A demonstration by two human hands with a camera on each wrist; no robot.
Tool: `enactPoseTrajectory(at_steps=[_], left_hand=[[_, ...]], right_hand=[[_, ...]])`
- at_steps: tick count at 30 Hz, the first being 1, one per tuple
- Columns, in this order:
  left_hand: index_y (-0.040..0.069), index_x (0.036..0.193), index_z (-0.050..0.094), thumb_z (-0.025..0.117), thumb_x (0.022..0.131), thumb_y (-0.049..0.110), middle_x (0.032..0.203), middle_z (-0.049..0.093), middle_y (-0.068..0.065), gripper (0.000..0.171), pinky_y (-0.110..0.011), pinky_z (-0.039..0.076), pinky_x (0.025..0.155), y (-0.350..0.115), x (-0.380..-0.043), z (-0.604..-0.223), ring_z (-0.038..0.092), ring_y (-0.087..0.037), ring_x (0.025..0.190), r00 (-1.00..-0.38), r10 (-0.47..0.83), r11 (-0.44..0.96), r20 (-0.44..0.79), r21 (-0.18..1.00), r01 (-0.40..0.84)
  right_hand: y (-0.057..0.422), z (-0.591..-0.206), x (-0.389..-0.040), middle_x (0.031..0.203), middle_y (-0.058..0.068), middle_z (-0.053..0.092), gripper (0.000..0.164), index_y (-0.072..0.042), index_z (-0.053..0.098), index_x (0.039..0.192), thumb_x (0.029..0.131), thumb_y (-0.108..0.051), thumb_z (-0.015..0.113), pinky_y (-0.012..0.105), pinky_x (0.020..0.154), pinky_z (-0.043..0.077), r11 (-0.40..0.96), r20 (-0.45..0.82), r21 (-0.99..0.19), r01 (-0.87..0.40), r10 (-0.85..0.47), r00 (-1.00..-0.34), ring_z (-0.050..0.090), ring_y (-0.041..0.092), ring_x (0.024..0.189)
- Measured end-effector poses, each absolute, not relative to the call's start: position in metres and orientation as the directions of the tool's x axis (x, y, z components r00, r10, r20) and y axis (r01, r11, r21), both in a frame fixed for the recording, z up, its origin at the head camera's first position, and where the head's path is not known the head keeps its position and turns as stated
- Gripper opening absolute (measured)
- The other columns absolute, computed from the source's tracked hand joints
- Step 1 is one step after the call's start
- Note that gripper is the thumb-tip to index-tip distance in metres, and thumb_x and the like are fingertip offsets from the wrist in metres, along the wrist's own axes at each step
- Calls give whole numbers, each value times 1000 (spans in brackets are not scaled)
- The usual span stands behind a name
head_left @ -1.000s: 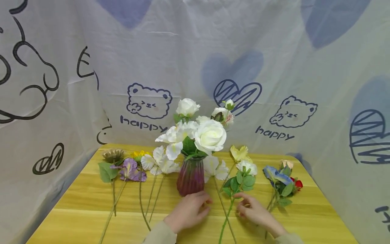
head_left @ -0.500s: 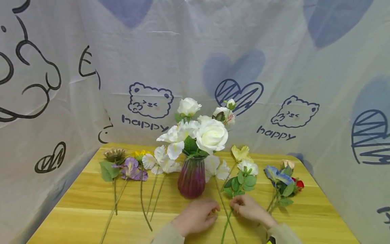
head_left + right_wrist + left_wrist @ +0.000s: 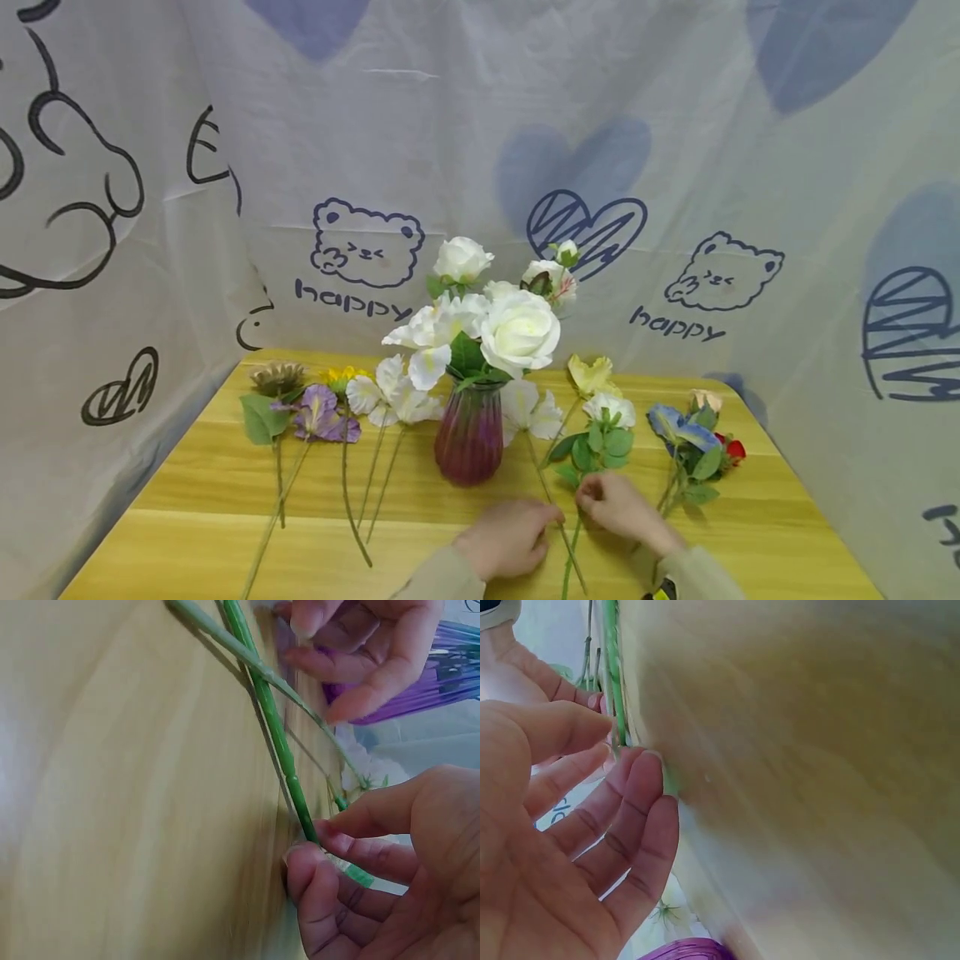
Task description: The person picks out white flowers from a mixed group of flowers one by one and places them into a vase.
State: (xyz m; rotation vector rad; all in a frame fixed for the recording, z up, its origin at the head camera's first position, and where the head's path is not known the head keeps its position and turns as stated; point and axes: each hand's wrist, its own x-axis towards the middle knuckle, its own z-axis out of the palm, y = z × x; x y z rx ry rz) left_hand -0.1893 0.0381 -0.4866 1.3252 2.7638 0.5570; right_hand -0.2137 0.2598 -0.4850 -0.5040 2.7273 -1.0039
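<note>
My right hand (image 3: pixel 618 508) pinches the bright green stem (image 3: pixel 279 742) of a white flower with round green leaves (image 3: pixel 609 410) between thumb and fingertips. That stem lies low over the table and crosses the thinner, duller stem (image 3: pixel 225 637) of a white iris (image 3: pixel 531 412). Just left of the crossing, my left hand (image 3: pixel 513 537) has its index fingertip right at the iris stem. Its fingers are loosely bent, with a gap between thumb and index in the right wrist view. Behind it stands a purple ribbed glass vase (image 3: pixel 469 437) filled with white flowers (image 3: pixel 520 333).
On the table's left lie a purple iris (image 3: pixel 322 414), a yellow sunflower (image 3: pixel 343 379), a brownish flower (image 3: pixel 277 379) and white irises (image 3: pixel 393 396). A yellow flower (image 3: pixel 591 377) is behind the leaves. Blue (image 3: pixel 682 429) and red flowers (image 3: pixel 733 450) lie to the right.
My left hand has moved right, from the vase's base to the iris stem. My right hand has closed on the green stem, and the stem's lower end has shifted slightly right.
</note>
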Motion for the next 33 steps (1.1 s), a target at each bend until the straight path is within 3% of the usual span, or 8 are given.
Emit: enactPoseTrajectory(at_steps=[3, 11, 15, 21, 27, 33], left_hand=[[21, 118, 61, 64, 84, 14, 106, 65, 7, 35, -22, 51, 77, 41, -188, -485, 60, -6, 93, -636, 762, 578, 118, 318, 752], [23, 121, 61, 63, 83, 8, 104, 64, 9, 42, -20, 50, 73, 51, -190, -485, 58, -3, 90, -617, 785, 561, 48, 366, 742], [25, 115, 64, 63, 82, 4, 101, 63, 11, 39, -19, 50, 71, 56, -192, -485, 58, -2, 87, -614, 789, 560, 7, 400, 725], [18, 97, 72, 63, 80, 6, 93, 67, 12, 22, -17, 50, 71, 56, -191, -487, 60, -2, 86, -649, 758, 565, 61, 436, 701], [6, 95, 72, 60, 84, 12, 88, 66, 7, 17, -21, 50, 70, 45, -191, -488, 58, -4, 81, -774, 630, 502, 67, 725, 471], [-2, 96, 63, 58, 85, 7, 77, 62, -2, 15, -29, 54, 65, 40, -194, -494, 57, -10, 69, -903, 427, 202, 52, 967, 152]], right_hand=[[263, -484, -214, 63, -2, 54, 13, -8, 65, 81, 90, -8, 56, 24, 46, 39, 728, -69, -639, -247, -374, -925, 45, 9, 51], [264, -479, -213, 60, -2, 57, 16, -8, 65, 76, 90, -10, 58, 26, 46, 41, 735, -92, -622, -271, -412, -907, 46, 9, 48], [264, -478, -213, 57, -3, 56, 22, -7, 65, 72, 92, -12, 58, 26, 45, 41, 726, -111, -643, -243, -402, -909, 44, 8, 46], [266, -480, -213, 54, -5, 53, 24, -8, 65, 70, 92, -13, 58, 24, 44, 38, 721, -88, -643, -256, -402, -911, 40, 6, 44], [270, -484, -213, 50, -6, 49, 26, -8, 63, 66, 91, -13, 58, 21, 41, 35, 721, -79, -642, -260, -400, -913, 38, 5, 41], [275, -485, -213, 50, -5, 50, 27, -9, 65, 67, 92, -16, 58, 22, 40, 37, 710, -91, -662, -238, -392, -916, 40, 7, 41]])
